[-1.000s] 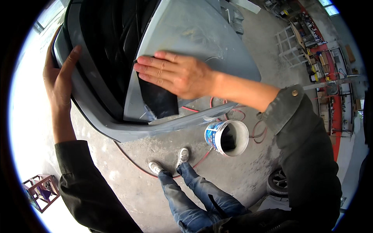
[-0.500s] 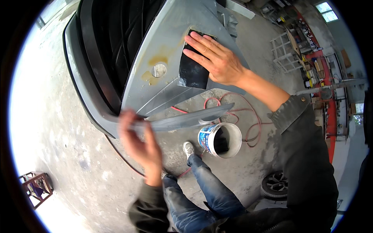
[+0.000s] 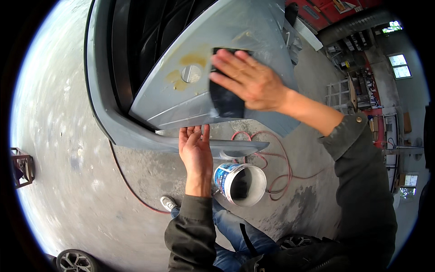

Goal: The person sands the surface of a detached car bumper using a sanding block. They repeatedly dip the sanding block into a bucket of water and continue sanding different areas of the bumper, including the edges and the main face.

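Head view: grey concrete workshop floor (image 3: 68,149), stained and dusty, with metal racks (image 3: 349,95) and red shelving along the far right wall. Red air hose (image 3: 272,154) looped across the floor, a white plastic bucket (image 3: 240,183) with blue label standing open just beside the knees.

Filling the upper middle: a grey primed car bumper (image 3: 181,104), black grille openings to its left, a round cap and yellowish filler patches near its centre. Propped off the floor, lower lip jutting toward the wearer.

Right hand (image 3: 251,81) laid flat on a dark sanding sheet (image 3: 226,99), fingers together and extended, pressing the sheet against the bumper face rather than gripping it. Left hand (image 3: 195,147) palm up under the lower lip, fingers together, touching the edge, closed on nothing.

Sheet likely thin, limp and light: best held by spread palm pressure. Bumper likely light for its bulk, flexible, prone to wobble; probably best steadied along the stiffer lower lip, clear of the filler patches.
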The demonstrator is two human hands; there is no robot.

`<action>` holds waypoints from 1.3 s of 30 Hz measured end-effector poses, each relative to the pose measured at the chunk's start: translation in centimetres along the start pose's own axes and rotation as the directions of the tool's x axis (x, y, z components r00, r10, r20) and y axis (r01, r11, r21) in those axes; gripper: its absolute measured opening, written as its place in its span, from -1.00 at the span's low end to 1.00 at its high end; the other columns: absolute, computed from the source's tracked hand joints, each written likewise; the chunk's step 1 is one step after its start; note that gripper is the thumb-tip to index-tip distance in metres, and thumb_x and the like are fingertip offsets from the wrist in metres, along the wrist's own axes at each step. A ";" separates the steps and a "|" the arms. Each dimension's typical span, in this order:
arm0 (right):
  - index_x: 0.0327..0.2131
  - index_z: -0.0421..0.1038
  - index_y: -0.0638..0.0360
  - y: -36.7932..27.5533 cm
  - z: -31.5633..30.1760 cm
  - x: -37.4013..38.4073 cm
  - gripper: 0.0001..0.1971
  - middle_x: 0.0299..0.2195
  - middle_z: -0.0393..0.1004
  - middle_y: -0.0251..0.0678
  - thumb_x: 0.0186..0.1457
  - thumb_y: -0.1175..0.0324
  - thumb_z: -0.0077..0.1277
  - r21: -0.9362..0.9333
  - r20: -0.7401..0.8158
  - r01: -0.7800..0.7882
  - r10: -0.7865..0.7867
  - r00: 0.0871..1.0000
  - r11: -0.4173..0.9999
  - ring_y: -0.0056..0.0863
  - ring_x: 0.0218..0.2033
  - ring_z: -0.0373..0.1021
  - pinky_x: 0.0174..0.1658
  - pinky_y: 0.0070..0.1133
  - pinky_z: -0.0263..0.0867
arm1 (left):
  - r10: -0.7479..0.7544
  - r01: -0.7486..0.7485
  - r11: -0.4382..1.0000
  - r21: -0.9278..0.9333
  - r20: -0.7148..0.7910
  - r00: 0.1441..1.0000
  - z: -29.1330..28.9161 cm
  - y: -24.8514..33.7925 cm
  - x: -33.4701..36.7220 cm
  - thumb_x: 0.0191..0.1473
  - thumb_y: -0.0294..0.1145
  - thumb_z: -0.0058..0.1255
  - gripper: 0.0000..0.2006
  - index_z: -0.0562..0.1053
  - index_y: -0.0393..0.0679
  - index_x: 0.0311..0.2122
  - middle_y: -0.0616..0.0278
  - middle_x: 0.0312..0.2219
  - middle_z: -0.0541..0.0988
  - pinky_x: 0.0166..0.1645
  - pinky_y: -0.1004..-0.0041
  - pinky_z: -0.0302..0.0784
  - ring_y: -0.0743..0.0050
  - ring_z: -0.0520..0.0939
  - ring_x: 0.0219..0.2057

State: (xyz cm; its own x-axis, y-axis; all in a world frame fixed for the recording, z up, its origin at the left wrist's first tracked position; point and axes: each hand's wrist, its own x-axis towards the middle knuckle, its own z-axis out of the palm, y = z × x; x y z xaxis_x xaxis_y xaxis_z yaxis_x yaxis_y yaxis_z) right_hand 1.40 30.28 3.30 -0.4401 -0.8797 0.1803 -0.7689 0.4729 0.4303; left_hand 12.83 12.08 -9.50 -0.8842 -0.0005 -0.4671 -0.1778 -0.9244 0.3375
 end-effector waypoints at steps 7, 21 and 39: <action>0.24 0.29 0.24 -0.3 0.1 0.1 -0.43 0.37 0.14 -0.18 0.12 0.40 -0.22 0.046 0.052 0.056 -0.059 0.997 0.997 -0.34 0.43 0.01 0.45 -0.34 -0.14 | 0.002 -0.002 1.000 0.025 -0.012 1.000 -0.7 0.4 0.1 0.15 -0.71 -0.19 -0.72 0.29 -0.31 -0.02 0.10 -0.07 0.49 0.21 0.27 0.48 0.40 0.55 -0.06; 0.22 0.32 0.24 -1.1 0.9 -2.1 -0.44 0.33 0.24 -0.23 0.12 0.36 -0.23 0.056 0.129 0.217 -0.223 0.966 0.975 -0.43 0.41 0.05 0.45 -0.38 -0.13 | -0.055 0.050 0.997 0.066 0.075 0.996 -1.9 1.6 -0.4 0.27 -0.55 -0.19 -0.73 0.32 -0.34 0.05 0.05 0.03 0.49 0.16 0.40 0.46 0.28 0.53 0.09; 0.29 0.21 0.29 -5.2 2.6 -3.8 -0.35 0.41 0.05 -0.17 0.09 0.30 -0.21 0.021 0.193 0.069 -0.072 0.979 0.997 -0.30 0.46 -0.10 0.49 -0.28 -0.32 | -0.188 0.197 0.972 -0.132 0.080 0.979 -1.8 1.8 -0.2 0.25 0.41 -0.36 -0.01 0.08 -0.52 0.31 -0.12 0.25 0.31 0.41 0.23 0.09 0.06 0.30 0.31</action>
State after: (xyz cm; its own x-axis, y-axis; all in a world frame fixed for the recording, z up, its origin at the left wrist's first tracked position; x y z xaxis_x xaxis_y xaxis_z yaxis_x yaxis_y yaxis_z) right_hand 5.84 31.27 -1.89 -0.4650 -0.8850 -0.0252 -0.8070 0.4120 0.4231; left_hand 13.48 9.71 -10.24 -0.8668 0.2035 -0.4552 -0.2900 -0.9484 0.1284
